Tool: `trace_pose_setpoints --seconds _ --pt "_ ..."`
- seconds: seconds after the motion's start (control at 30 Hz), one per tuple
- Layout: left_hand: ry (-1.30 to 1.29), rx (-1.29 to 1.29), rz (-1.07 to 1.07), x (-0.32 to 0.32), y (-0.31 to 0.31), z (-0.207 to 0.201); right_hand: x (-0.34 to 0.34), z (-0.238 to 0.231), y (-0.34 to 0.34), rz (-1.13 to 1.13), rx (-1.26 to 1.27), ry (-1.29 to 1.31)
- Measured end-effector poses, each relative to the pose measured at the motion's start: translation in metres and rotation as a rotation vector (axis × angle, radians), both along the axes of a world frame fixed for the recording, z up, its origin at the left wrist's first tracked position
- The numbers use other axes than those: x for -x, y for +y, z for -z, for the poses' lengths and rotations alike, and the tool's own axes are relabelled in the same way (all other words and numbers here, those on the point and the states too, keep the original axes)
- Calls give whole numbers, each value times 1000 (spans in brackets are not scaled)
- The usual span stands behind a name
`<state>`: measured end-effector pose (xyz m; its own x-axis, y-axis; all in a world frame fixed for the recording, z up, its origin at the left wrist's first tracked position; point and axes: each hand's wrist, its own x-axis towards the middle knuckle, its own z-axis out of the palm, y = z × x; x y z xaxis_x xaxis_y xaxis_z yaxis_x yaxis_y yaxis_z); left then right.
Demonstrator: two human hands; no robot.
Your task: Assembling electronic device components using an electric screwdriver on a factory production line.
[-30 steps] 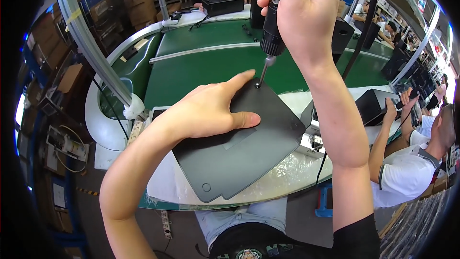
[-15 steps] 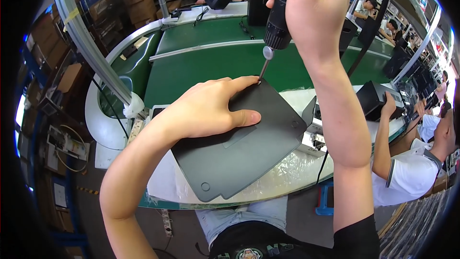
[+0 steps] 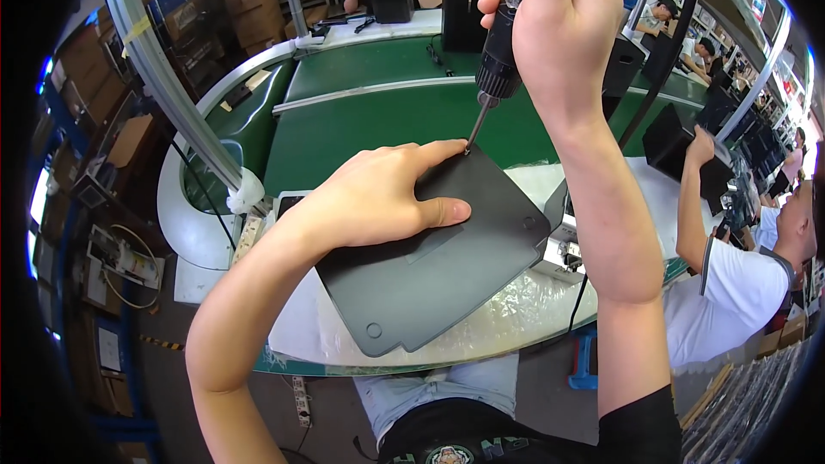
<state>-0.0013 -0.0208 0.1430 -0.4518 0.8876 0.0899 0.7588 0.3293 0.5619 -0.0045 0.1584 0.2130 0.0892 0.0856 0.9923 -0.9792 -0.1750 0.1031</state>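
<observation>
Head view showed the right hand wrapped tight around an electric screwdriver, grip clamped on its dark barrel, with the thin bit angled down so its tip met the far corner of a dark grey panel. That panel lay flat on a pale foam-covered surface just in front of the person, beside a green conveyor belt. The left hand pressed flat on the panel, fingers spread and not closed around anything, the forefinger stretched toward the corner so that its tip lay touching or just beside the bit; which of the two could not be told. Round screw bosses showed at the panel's right corner and near corner. To do this step well, as a judgement, the bit should have stood square to the panel rather than leaning, seated fully in the fastener before the trigger was pulled, with steady downward pressure so it would not skip out and scar the surface. The forefinger sat close enough to be nicked by a slip; holding slightly farther back would have been safer while still stopping the panel from turning. Other workers sat at neighbouring stations to the right.
</observation>
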Motion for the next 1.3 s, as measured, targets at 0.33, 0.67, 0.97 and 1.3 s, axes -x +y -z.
trace_pose_setpoints --seconds 0.33,0.67,0.97,1.3 --pt "22 78 -52 -4 -13 -11 -4 4 -6 375 -13 -265" --pt "-615 -619 -507 0 -109 160 -58 7 12 692 298 -440" --pt "-598 -680 -413 -2 -67 131 -191 207 118 1300 400 -569" --pt "-478 123 -328 32 34 160 -184 272 120 1140 339 -779"
